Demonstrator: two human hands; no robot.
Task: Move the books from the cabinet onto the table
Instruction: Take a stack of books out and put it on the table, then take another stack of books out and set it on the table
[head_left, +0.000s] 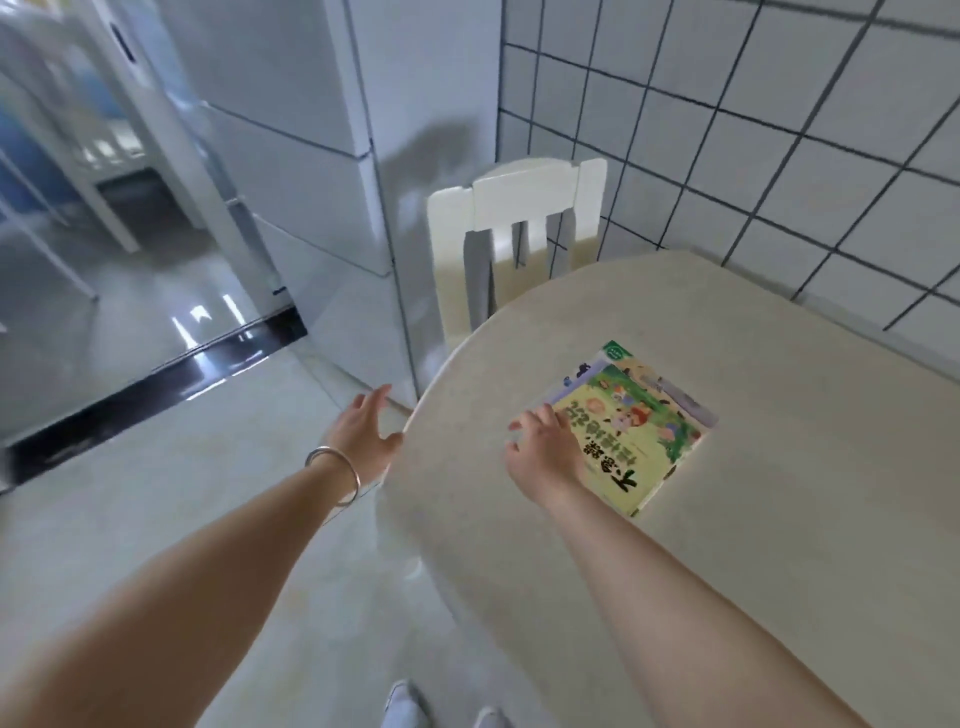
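Note:
A small stack of picture books (636, 426) lies flat on the beige round-ended table (779, 519), the top one yellow-green with cartoon animals. My right hand (540, 447) hovers over the stack's near-left corner, fingers spread, holding nothing. My left hand (363, 431), a silver bangle on its wrist, is open beside the table's left edge, over the floor. No cabinet with books is clearly in view.
A white slatted chair (519, 234) stands tucked at the table's far end. A tiled wall (779, 130) runs behind the table. A white fridge-like unit (311, 156) stands to the left, with a doorway and a dark threshold strip (156, 395) beyond.

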